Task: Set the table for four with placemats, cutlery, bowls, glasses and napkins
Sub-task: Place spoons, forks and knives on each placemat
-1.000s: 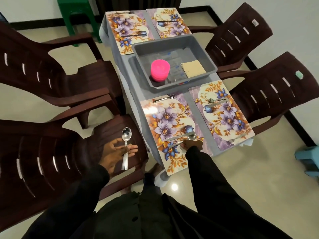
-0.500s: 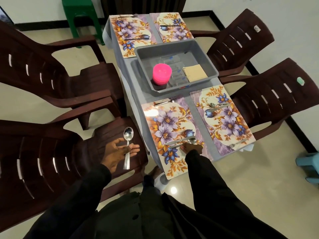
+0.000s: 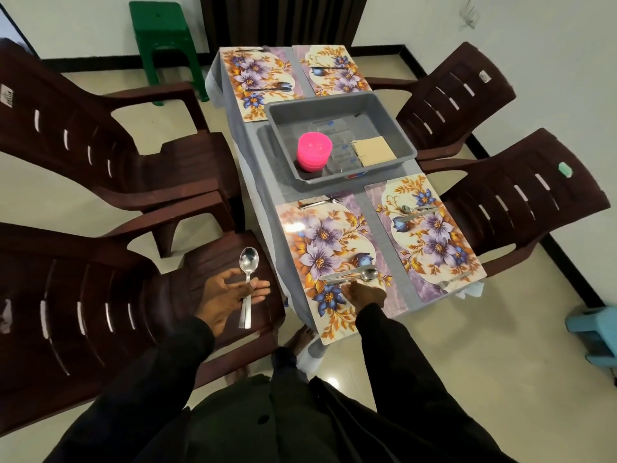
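White walls and a pale tiled floor surround a narrow grey-covered table (image 3: 263, 195) with dark brown plastic chairs (image 3: 521, 208) on both sides. A green stool (image 3: 160, 31) stands beyond its far end and a light blue stool (image 3: 597, 329) at the right edge. Floral placemats lie in pairs: the far left placemat (image 3: 257, 61), far right placemat (image 3: 337, 81) and near right placemat (image 3: 430, 242) each carry cutlery. Between the pairs sits a grey tub (image 3: 394, 125) holding stacked pink bowls (image 3: 314, 153), clear glasses (image 3: 337, 147) lying flat and tan napkins (image 3: 372, 150). On the near left placemat (image 3: 320, 235) a fork (image 3: 319, 202) lies along the far edge, and a knife and spoon pair (image 3: 350, 276) lies side by side nearer the person. The right hand (image 3: 364, 292) rests there knuckles up, fingertips at that pair's handles; whether it grips them cannot be told. The left hand (image 3: 227, 295) hovers palm up over the nearest left chair (image 3: 100, 312), fingers and thumb curled on a spoon (image 3: 248, 262), with a second handle beside it.
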